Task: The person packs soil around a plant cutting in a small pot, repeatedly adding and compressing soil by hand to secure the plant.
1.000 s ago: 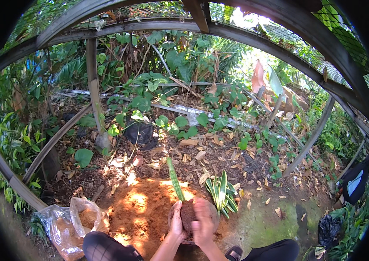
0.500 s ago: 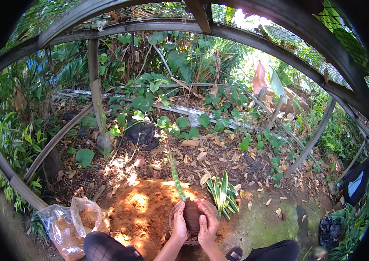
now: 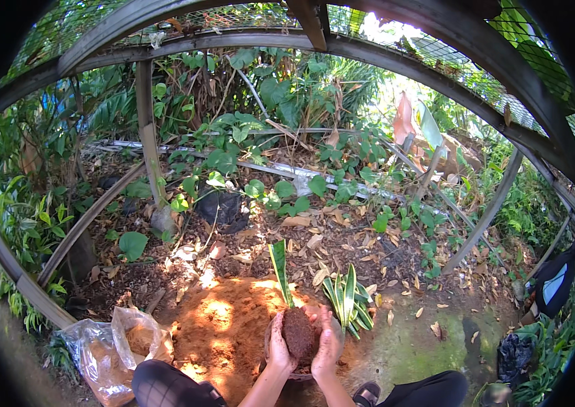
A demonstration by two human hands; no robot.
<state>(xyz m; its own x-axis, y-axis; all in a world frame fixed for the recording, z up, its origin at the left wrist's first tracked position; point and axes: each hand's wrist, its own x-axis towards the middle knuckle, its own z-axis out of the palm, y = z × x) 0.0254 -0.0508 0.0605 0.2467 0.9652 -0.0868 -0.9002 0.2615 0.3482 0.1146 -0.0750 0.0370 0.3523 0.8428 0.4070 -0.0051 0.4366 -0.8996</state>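
My left hand (image 3: 278,344) and my right hand (image 3: 328,345) are cupped toward each other around a mound of dark brown, crumbly soil (image 3: 298,334). Both hands have soil smeared on them. Below them shows the rim of a round pot (image 3: 300,377), mostly hidden by my hands and the soil. Just beyond the soil rises a single green snake plant leaf (image 3: 279,271), leaning slightly left; its base is out of sight. To the right of my right hand lies a bunch of yellow-edged snake plant leaves (image 3: 349,302).
A heap of reddish-brown soil (image 3: 213,319) spreads left of the pot. Beside my left knee sits a clear plastic bag (image 3: 108,353) with brown material inside. Mossy ground (image 3: 409,339) lies right, a black bag (image 3: 514,357) farther right. Poles and netting arch overhead.
The soil between my hands now looks rougher and turned toward me. My right hand has tilted more upright, and the single leaf has shifted right, showing a broader face.
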